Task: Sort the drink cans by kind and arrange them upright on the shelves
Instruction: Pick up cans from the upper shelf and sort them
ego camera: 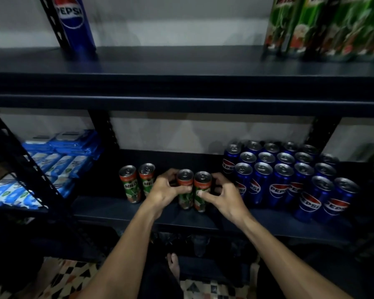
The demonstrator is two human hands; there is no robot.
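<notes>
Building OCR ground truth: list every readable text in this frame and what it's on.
"PEPSI": tall can, upper shelf.
"PEPSI", some partly hidden: blue cans, lower shelf right.
"MILO": two left cans on lower shelf.
"MIL", cut off by frame: green packs, upper right.
Blue-white packets at left: print blurred, unreadable.

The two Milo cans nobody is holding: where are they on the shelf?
In the head view, the two free Milo cans stand upright on the lower shelf, just left of the left hand, with the blue packets further left.
</notes>
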